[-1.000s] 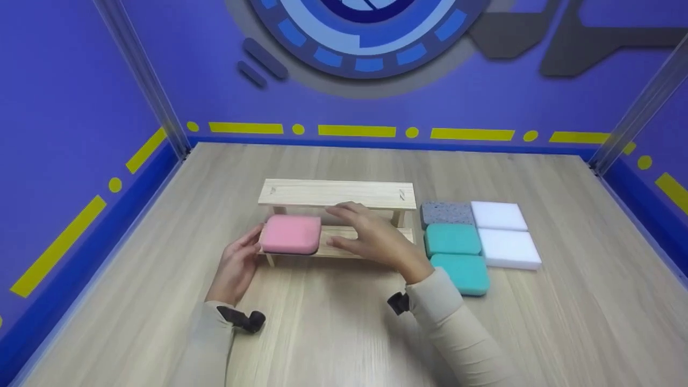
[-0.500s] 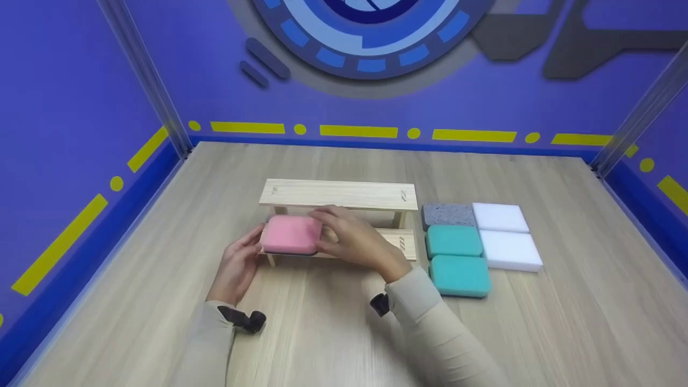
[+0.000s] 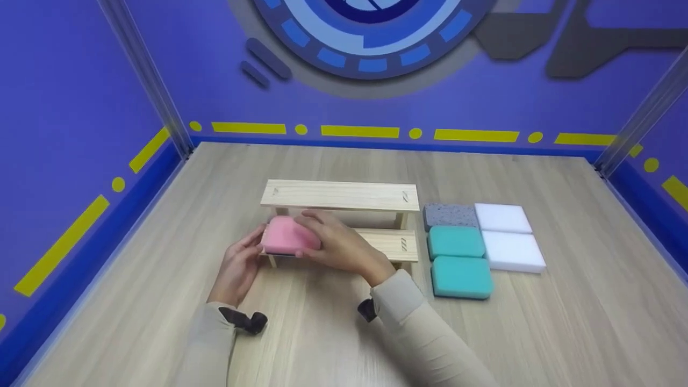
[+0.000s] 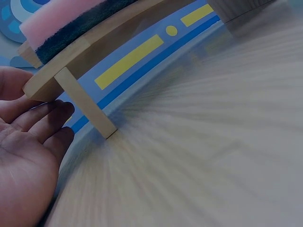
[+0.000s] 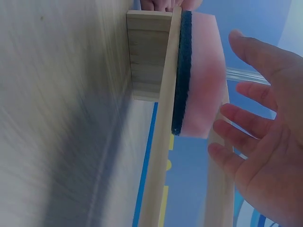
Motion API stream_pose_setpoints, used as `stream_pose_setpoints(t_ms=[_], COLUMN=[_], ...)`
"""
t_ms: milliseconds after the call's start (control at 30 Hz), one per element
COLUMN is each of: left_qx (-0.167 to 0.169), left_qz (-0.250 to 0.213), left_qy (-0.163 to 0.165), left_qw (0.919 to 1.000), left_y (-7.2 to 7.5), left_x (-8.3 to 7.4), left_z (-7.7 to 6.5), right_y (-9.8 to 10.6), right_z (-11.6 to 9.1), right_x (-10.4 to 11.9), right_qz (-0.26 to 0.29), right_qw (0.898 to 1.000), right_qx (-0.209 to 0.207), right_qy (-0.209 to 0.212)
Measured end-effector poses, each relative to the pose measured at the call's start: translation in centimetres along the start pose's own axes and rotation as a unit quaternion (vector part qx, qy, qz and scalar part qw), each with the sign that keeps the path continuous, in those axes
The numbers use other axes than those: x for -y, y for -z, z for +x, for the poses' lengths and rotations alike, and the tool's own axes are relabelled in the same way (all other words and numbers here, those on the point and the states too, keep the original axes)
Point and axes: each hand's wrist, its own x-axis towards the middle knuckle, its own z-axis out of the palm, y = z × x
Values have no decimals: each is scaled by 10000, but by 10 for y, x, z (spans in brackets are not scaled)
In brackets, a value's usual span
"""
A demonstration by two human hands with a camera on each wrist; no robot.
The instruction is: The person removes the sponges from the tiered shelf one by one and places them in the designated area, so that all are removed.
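Note:
A two-tier wooden rack (image 3: 341, 194) stands mid-table. On the left end of its lower board (image 3: 384, 244) lies a pink sponge (image 3: 282, 236), its dark scouring layer (image 5: 182, 75) facing down. My left hand (image 3: 235, 271) holds the left end of that board; in the left wrist view the fingertips (image 4: 64, 111) curl beneath it. Over the sponge's right half is my right hand (image 3: 341, 244), hiding part of it in the head view. The right wrist view has its fingers (image 5: 253, 120) spread beside the pink face, with a gap visible.
Right of the rack sit two teal sponges (image 3: 461, 277), a grey speckled sponge (image 3: 450, 215) and two white foam blocks (image 3: 513, 251), close together. Blue panels with yellow dashes (image 3: 360, 131) border the wooden table (image 3: 580, 301) at the back and sides.
My right hand has moved left from above the lower board to over the pink sponge. The left hand stays at the board's end, and the sponge looks unmoved.

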Motion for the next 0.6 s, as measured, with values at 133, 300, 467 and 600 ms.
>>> stream_pose_setpoints(t_ms=[133,300,467,600], left_qx=[3,-57,-65,-95], left_qz=[17,43,79,133], left_qy=[8,15,66,98], left_qw=[10000,10000,9999,9998], left_y=[0,0,-1,-2], left_x=[0,-1,-1,-2], left_z=[0,0,0,1], right_y=[-4,-9,-11,-12], right_z=[3,5,4,2], right_x=[1,1,1,0], right_qz=[-8,-64,-145,-232], right_qw=[10000,10000,9999,9996], right_qx=[85,58,67,91], right_qy=[-38,5,-61,-113])
